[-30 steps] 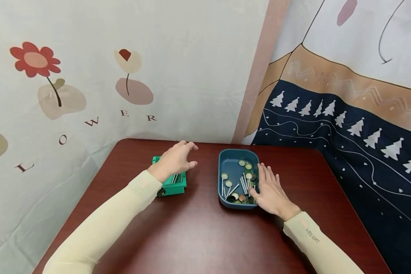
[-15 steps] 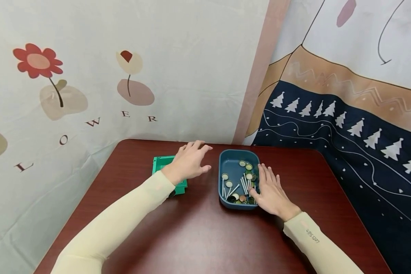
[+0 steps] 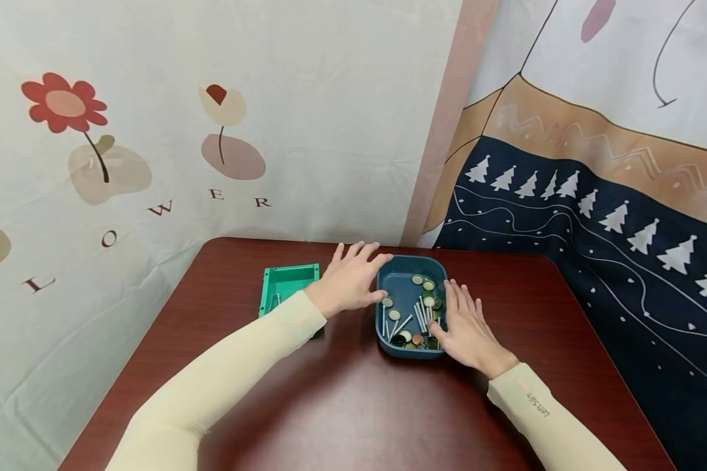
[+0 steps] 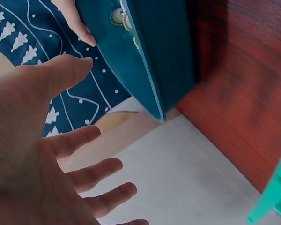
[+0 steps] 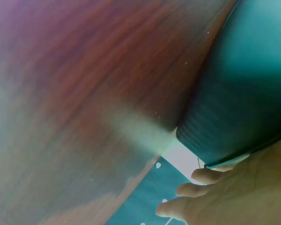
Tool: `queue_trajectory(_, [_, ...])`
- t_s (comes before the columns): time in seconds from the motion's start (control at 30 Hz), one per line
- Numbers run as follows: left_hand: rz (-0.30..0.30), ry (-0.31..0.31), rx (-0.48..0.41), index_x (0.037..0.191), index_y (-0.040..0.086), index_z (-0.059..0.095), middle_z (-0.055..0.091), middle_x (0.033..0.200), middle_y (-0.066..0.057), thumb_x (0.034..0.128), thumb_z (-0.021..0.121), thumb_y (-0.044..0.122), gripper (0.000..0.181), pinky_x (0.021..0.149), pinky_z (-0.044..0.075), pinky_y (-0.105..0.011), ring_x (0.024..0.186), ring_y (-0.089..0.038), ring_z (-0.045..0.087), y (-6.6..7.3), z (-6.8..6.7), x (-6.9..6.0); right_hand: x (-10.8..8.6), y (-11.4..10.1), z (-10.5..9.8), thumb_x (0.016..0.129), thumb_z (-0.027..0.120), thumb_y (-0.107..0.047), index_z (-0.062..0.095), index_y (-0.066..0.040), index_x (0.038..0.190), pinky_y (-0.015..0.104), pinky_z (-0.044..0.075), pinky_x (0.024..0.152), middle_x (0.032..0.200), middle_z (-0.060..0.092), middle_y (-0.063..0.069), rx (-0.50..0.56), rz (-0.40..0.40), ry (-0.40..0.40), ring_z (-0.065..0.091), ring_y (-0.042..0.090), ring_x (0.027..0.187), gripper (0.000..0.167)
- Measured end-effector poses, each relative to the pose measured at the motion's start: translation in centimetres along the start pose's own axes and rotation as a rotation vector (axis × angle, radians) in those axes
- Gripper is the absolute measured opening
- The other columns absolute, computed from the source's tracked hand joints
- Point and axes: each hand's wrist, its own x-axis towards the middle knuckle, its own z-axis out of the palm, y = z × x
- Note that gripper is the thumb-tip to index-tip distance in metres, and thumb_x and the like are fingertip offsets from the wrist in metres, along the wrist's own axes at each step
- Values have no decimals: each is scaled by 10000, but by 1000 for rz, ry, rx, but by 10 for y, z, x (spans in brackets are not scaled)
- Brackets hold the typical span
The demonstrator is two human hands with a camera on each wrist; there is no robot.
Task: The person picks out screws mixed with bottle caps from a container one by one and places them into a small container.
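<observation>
With the blue container on the table between the left hand, empty with fingers spread, and the right hand, fingers extended along its right side, even pressure from both should keep it level and its screws contained.

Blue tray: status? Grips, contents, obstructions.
Left grip open beside blue tray, contact unclear. Right grip along tray's right side, thumb over rim. Silver fasteners, bottle caps inside. Left sleeve partly hides green box.

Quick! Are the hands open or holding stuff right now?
Left hand: open, holding nothing.
Right hand: open, straight fingers against the dark-blue, rounded-rectangular, plastic-looking box.
</observation>
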Motion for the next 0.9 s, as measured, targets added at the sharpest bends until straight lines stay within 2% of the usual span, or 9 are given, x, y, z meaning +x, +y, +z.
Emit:
queue_trajectory(0.23, [39,-45,31,1784,268,494,369,1906,-130,1088,812,536,811,1440,223,-766,1780,-445,320,17,5,9,0,0,0,1143,642,-396,102,32,1844,892,103,1376,1933,131,313,4,2,-5,111,616,1786,983])
queue_trajectory(0.53, [46,-127,44,1797,302,468,336,1924,-107,1094,800,538,812,1451,226,-742,1796,-421,296,34,14,21,2,1,0,1147,641,-402,98,30,1845,896,106,1373,1933,130,311,-2,-2,-5,114,618,1785,984])
queue_trajectory(0.77, [59,-197,62,1815,274,440,341,1922,-128,1107,796,513,827,1410,322,-753,1784,-434,333,45,21,30,1,0,0,1147,635,-395,92,28,1846,896,97,1374,1935,124,309,4,2,-8,106,617,1785,980])
queue_trajectory(0.9, [55,-227,94,1811,277,448,368,1912,-123,1106,795,520,823,1388,402,-704,1760,-415,393,55,24,36,0,0,0,1149,632,-387,89,31,1845,896,93,1373,1934,124,312,9,0,-9,104,620,1785,977])
